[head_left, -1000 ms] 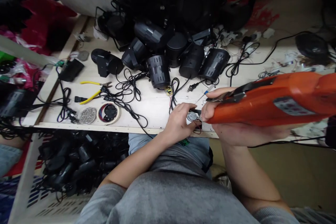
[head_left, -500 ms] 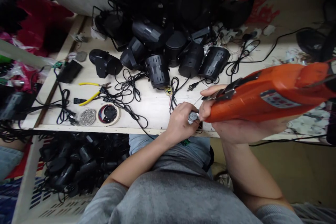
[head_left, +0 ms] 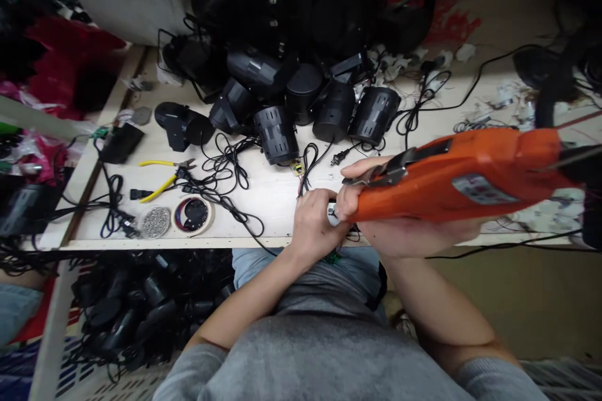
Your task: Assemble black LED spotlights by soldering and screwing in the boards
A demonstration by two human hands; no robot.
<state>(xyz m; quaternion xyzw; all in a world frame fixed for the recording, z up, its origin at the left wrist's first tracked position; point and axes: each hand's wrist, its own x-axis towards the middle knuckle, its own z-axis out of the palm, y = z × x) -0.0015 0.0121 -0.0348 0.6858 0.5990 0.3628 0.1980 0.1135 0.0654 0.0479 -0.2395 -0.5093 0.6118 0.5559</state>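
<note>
My left hand (head_left: 316,223) grips a small round metal part (head_left: 332,214) at the front edge of the pale wooden workbench (head_left: 268,213), and most of the part is hidden. My right hand (head_left: 376,225) holds a bulky orange power tool (head_left: 463,185) with a black strap across its top and a grey label panel. The tool's front end sits just above the round part, touching my left hand's fingers. Just beyond my hands lie a small circuit board (head_left: 296,167) and a black two-pin plug (head_left: 339,155).
Several black slotted lamp housings (head_left: 276,135) are heaped at the back of the bench among tangled black cables (head_left: 226,163). At left lie yellow-handled pliers (head_left: 162,175), a dish of small metal pieces (head_left: 156,222) and a tape roll (head_left: 192,214). Below, a white crate (head_left: 56,326) holds black parts.
My view has shifted, so the bench sits further left in the picture. My hands have drawn closer together, and the round metal part is now mostly hidden behind them.
</note>
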